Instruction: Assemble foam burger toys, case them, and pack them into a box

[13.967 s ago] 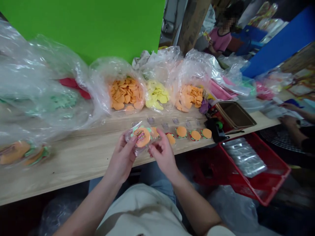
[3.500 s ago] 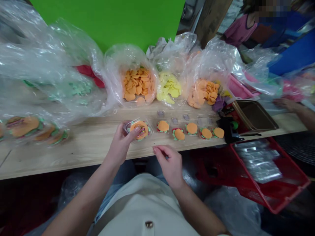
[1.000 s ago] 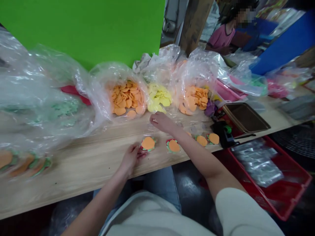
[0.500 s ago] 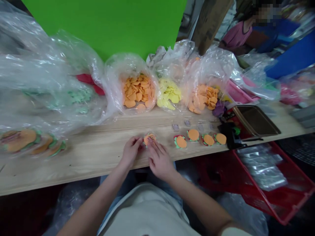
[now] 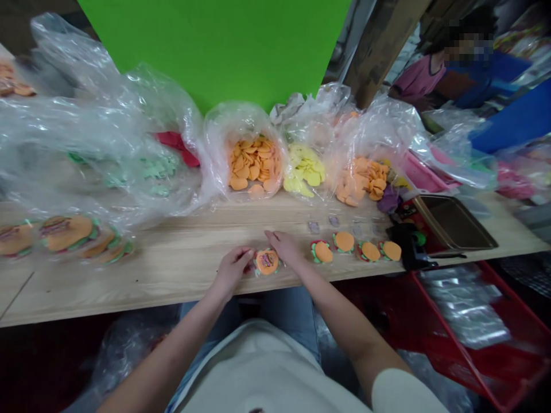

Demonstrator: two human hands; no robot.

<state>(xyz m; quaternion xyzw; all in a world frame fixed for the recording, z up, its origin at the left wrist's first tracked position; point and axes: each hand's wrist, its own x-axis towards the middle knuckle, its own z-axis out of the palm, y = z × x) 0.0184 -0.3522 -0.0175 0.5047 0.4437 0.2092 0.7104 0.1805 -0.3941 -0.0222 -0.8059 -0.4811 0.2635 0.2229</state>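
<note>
A small foam burger stack with a printed sticker on top (image 5: pixel 267 261) lies near the front edge of the wooden table (image 5: pixel 172 269). My left hand (image 5: pixel 230 271) touches its left side with curled fingertips. My right hand (image 5: pixel 284 246) rests against its right side, fingers bent around it. To the right lies a row of several more orange burger stacks (image 5: pixel 344 242), with small clear pieces (image 5: pixel 314 227) behind them.
Clear bags of orange discs (image 5: pixel 253 166), yellow pieces (image 5: pixel 305 175) and more orange discs (image 5: pixel 364 180) line the back. Bagged burgers (image 5: pixel 69 234) lie at left. A brown tin tray (image 5: pixel 454 221), a red bin (image 5: pixel 473 321) and another person (image 5: pixel 434 74) are at right.
My right hand moved from on top of the burger stack to its right side, so the sticker now shows. The view shifted slightly; earlier my right hand reached to the small clear pieces.
</note>
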